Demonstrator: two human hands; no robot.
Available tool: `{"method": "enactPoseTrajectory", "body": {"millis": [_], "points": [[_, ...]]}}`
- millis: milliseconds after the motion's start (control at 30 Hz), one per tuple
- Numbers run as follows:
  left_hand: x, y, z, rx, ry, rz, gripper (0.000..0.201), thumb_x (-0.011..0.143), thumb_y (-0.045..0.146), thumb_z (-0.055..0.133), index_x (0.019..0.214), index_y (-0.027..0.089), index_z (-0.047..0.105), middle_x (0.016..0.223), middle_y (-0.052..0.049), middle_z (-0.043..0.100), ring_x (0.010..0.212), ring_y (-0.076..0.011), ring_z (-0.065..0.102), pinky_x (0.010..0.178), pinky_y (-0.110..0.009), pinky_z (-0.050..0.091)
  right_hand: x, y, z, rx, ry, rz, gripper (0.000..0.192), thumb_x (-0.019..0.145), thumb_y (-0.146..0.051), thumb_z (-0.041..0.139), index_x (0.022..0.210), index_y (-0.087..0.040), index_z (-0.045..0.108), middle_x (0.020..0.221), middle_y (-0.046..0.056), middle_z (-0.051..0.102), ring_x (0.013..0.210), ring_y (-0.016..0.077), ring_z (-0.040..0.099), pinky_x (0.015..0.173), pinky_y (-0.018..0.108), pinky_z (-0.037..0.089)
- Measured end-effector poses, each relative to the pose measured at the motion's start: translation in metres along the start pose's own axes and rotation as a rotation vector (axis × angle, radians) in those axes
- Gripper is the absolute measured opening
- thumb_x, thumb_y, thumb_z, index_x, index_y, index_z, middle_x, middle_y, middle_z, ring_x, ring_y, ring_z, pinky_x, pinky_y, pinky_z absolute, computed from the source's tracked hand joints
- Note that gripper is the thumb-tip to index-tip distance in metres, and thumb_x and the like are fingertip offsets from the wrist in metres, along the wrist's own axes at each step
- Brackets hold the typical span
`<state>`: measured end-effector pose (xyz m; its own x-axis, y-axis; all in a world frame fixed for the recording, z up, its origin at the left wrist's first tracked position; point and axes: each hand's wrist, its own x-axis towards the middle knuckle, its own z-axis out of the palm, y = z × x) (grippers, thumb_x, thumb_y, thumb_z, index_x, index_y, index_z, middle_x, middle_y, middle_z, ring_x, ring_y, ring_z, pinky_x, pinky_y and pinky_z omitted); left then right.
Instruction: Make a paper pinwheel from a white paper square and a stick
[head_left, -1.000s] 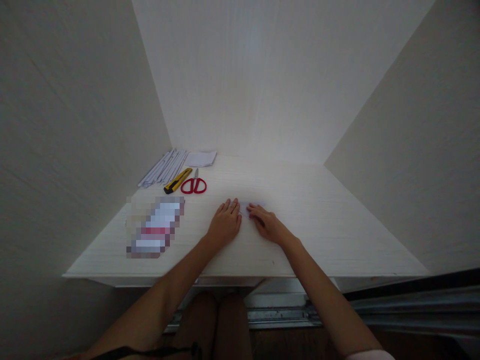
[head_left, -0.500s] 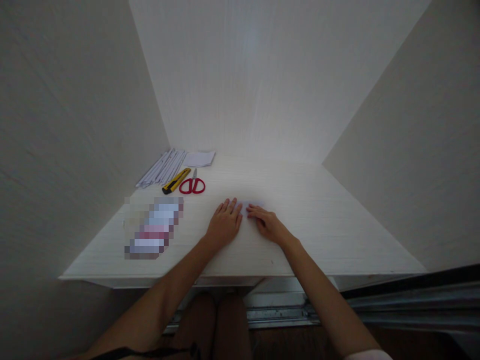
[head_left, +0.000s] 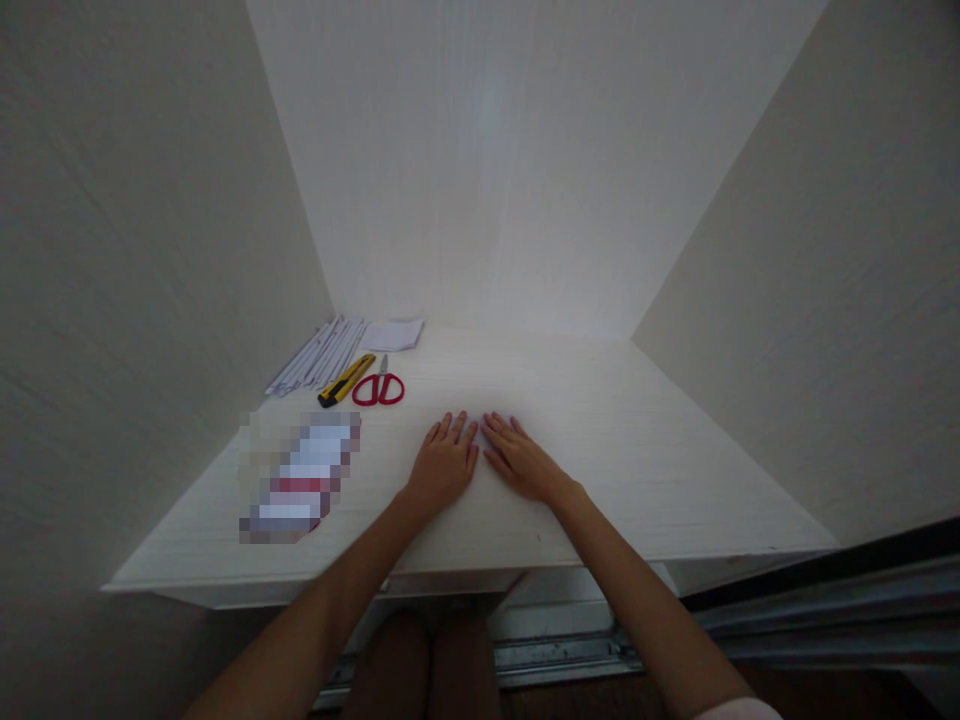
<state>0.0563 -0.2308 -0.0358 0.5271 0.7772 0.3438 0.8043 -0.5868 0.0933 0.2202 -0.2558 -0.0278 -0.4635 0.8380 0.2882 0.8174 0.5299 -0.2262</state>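
Note:
Both hands lie side by side on the white desk point(head_left: 637, 480), over a small piece of white paper point(head_left: 480, 434). Most of that paper is hidden under the fingers, and only a bit shows in the gap between the hands. My left hand point(head_left: 444, 462) rests flat with its fingers stretched forward and slightly apart. Palm down as well, my right hand point(head_left: 521, 460) has its fingers extended and pointing toward the left hand. Neither hand grips anything.
Red-handled scissors point(head_left: 379, 388) and a yellow utility knife point(head_left: 346, 381) lie at the left. Behind them are a bundle of folded paper strips point(head_left: 319, 355) and a stack of white paper point(head_left: 393, 334). A blurred-out object point(head_left: 304, 480) sits nearer. Panels enclose three sides.
My right hand has flattened from a bent-finger pose and moved slightly left, covering more of the paper. The left hand stays pressed down. The whole view has shifted slightly.

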Motion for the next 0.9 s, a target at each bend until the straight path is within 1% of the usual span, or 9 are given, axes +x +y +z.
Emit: {"method": "enactPoseTrajectory", "body": {"millis": [100,233,433,533,600,733,900], "points": [[0.000,0.000,0.000,0.013,0.005,0.005,0.043,0.085,0.030,0.029,0.123,0.016,0.043,0.131,-0.009,0.040,0.121,-0.0247,0.033,0.098,-0.040,0.027,0.001,0.000,0.001,-0.073,-0.012,0.042,0.052,0.087,-0.037,0.023,0.129,-0.009,0.032,0.136,0.014,0.028,0.129,0.0213,0.019,0.105,0.045,0.016],[0.000,0.000,0.001,0.033,0.017,0.006,0.042,0.085,0.029,0.029,0.122,0.016,0.044,0.130,-0.010,0.041,0.120,-0.0255,0.035,0.098,-0.041,0.027,0.003,-0.003,0.003,-0.134,0.000,0.045,0.052,0.087,-0.039,0.021,0.129,-0.009,0.033,0.136,0.015,0.030,0.129,0.0214,0.019,0.105,0.046,0.014],[0.000,-0.001,0.005,0.055,0.023,0.008,0.043,0.084,0.028,0.032,0.125,0.016,0.041,0.131,-0.010,0.040,0.120,-0.0254,0.035,0.098,-0.040,0.028,0.009,-0.001,0.009,-0.140,-0.017,0.060,0.056,0.087,-0.042,0.019,0.129,-0.008,0.032,0.136,0.014,0.029,0.129,0.0210,0.019,0.104,0.042,0.019],[-0.001,-0.001,0.005,0.060,0.031,0.010,0.043,0.084,0.028,0.032,0.125,0.017,0.040,0.131,-0.010,0.040,0.120,-0.0251,0.035,0.097,-0.040,0.029,0.010,0.001,0.010,-0.134,-0.034,0.076,0.057,0.087,-0.043,0.019,0.130,-0.008,0.031,0.136,0.014,0.029,0.128,0.0203,0.020,0.104,0.041,0.019],[-0.001,-0.001,0.004,0.054,0.036,0.010,0.043,0.085,0.029,0.030,0.124,0.017,0.041,0.130,-0.009,0.041,0.120,-0.0248,0.035,0.097,-0.040,0.029,0.011,0.001,0.009,-0.137,-0.036,0.097,0.057,0.087,-0.043,0.019,0.130,-0.008,0.030,0.136,0.014,0.030,0.128,0.0202,0.021,0.105,0.043,0.016],[-0.001,0.001,0.001,0.037,0.037,0.001,0.043,0.086,0.031,0.028,0.123,0.017,0.043,0.130,-0.010,0.041,0.121,-0.0249,0.035,0.098,-0.041,0.028,0.012,0.005,0.007,-0.133,-0.019,0.131,0.053,0.087,-0.042,0.018,0.130,-0.012,0.030,0.135,0.012,0.032,0.127,0.0192,0.025,0.105,0.048,0.006],[-0.002,0.001,-0.001,0.016,0.016,-0.013,0.044,0.085,0.032,0.028,0.124,0.016,0.042,0.131,-0.010,0.039,0.121,-0.0248,0.034,0.098,-0.040,0.027,0.006,0.026,0.000,-0.105,-0.006,0.209,0.048,0.088,-0.038,0.019,0.130,-0.018,0.031,0.134,0.010,0.034,0.126,0.0195,0.028,0.102,0.054,0.001]]}}
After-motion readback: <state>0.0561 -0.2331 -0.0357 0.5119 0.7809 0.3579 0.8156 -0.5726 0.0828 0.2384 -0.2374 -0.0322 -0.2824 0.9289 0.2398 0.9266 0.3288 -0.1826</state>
